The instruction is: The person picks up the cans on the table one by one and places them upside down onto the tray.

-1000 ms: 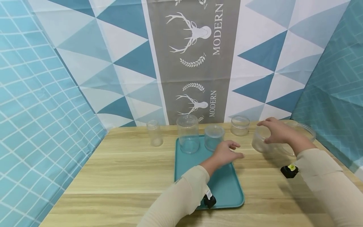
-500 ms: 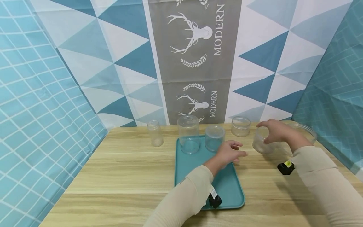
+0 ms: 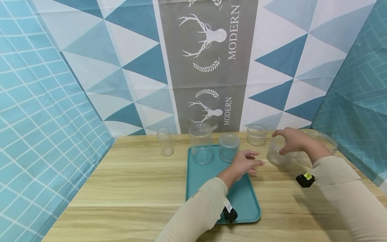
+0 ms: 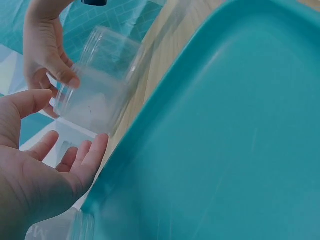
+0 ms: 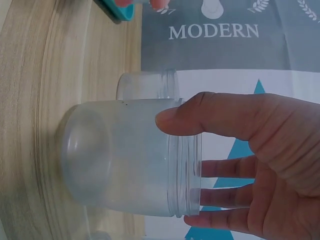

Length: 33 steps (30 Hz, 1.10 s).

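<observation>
My right hand (image 3: 294, 140) grips a clear plastic jar (image 3: 275, 157) from above. In the right wrist view the thumb lies on the near side of the jar's threaded rim (image 5: 182, 165), and the other fingers reach round its far side. The jar's base is at or close to the wood; which, I cannot tell. My left hand (image 3: 244, 164) hovers over the right edge of the teal tray (image 3: 222, 198), fingers loosely bent and holding nothing. In the left wrist view, its palm faces toward the jar, apart from it.
On the tray's far end stand a tall clear jar (image 3: 201, 144) and a shorter one (image 3: 228, 148). A slim clear jar (image 3: 165, 144) is left of the tray. Behind are a low clear jar (image 3: 256, 136) and, at right, a wide clear jar (image 3: 328, 143).
My left hand has shifted slightly right over the tray. My right hand has closed on the jar's rim, and the jar has moved slightly left.
</observation>
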Available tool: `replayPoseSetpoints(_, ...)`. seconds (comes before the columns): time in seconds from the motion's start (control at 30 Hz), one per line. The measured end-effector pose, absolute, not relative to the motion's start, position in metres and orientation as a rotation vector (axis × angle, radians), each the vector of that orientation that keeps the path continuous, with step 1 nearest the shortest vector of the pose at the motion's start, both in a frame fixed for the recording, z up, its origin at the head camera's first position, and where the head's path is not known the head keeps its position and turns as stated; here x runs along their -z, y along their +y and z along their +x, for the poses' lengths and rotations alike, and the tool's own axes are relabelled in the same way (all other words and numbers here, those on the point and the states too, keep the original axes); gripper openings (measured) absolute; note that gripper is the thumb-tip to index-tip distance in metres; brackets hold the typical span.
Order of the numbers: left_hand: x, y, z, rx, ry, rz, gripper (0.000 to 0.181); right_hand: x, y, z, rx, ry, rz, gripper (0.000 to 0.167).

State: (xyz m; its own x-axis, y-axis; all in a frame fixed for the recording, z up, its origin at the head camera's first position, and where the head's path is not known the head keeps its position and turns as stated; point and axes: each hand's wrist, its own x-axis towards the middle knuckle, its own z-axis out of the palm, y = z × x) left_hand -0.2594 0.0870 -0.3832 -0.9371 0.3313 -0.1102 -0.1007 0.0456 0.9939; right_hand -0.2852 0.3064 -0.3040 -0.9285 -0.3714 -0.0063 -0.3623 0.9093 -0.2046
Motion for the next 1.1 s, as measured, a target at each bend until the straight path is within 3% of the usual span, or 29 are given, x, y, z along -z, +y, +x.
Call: replayPoseSetpoints(1.1,0.385,0.093,-0.263,-2.343,1.413,0.095,0.031,0.285,0.306,-0.238,0.461,3.185,-0.644,0.064)
